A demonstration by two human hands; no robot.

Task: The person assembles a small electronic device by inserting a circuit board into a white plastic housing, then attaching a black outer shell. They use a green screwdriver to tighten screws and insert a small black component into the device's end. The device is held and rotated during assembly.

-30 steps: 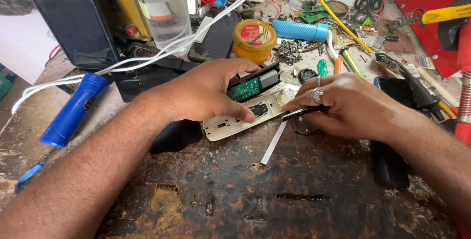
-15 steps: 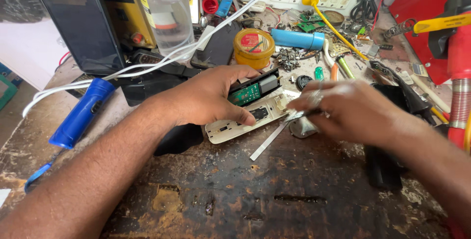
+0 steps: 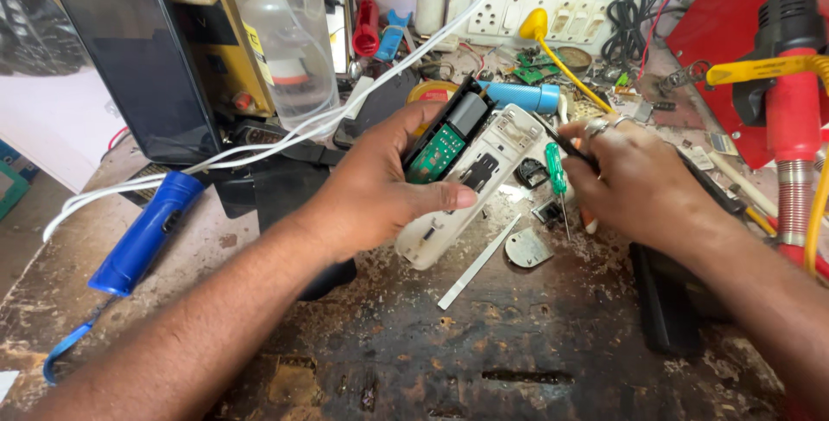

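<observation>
The left hand (image 3: 380,192) is wrapped around an open white gadget (image 3: 484,179) and lifts it off the desk (image 3: 484,343). A green board (image 3: 439,153) shows inside. The right hand (image 3: 639,183), just beside it, pinches a thin black tool (image 3: 566,146). A green screwdriver (image 3: 557,175) lies under that hand.

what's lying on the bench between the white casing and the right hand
In the head view, a green-handled screwdriver and small dark loose parts lie between the white casing and the right hand.
</observation>
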